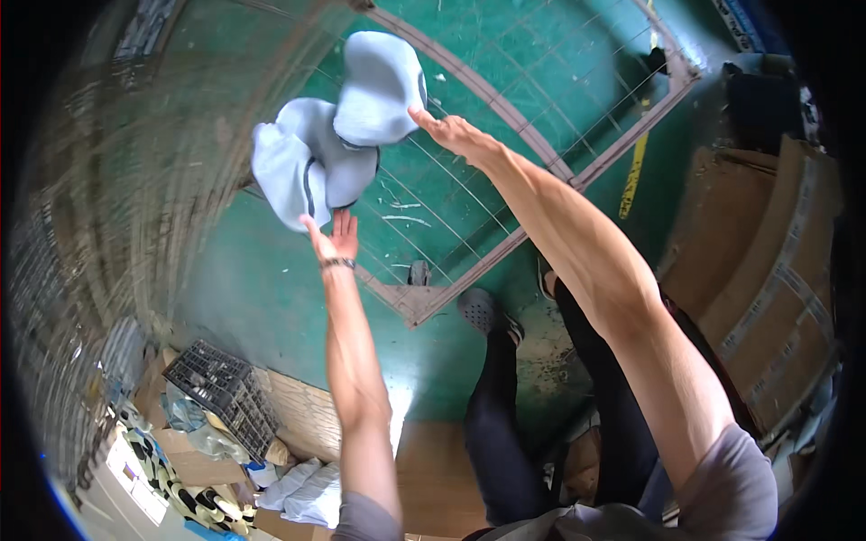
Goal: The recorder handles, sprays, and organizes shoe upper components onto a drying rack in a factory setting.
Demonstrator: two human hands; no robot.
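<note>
Several light grey-blue, rounded fabric pieces with dark edging are bunched together above a wire-mesh frame; their exact kind is unclear. One fabric piece [381, 86] is uppermost, and another fabric piece [287, 171] leans at the lower left, overlapping a third. My left hand [334, 240] reaches up beneath the lower pieces, palm showing and fingers spread, its thumb at the edge of the leftmost one. Stretched out at the right edge of the upper piece is my right hand [454, 135], seen side-on, its fingertips meeting that edge; some of its fingers are hidden.
The rusty mesh frame [487, 248] lies low over the green floor [271, 298]. Cardboard boxes [767, 270] crowd the right side. At lower left are a black plastic crate [225, 388] and white bags [307, 491]. A wire-mesh wall [99, 207] rises along the left.
</note>
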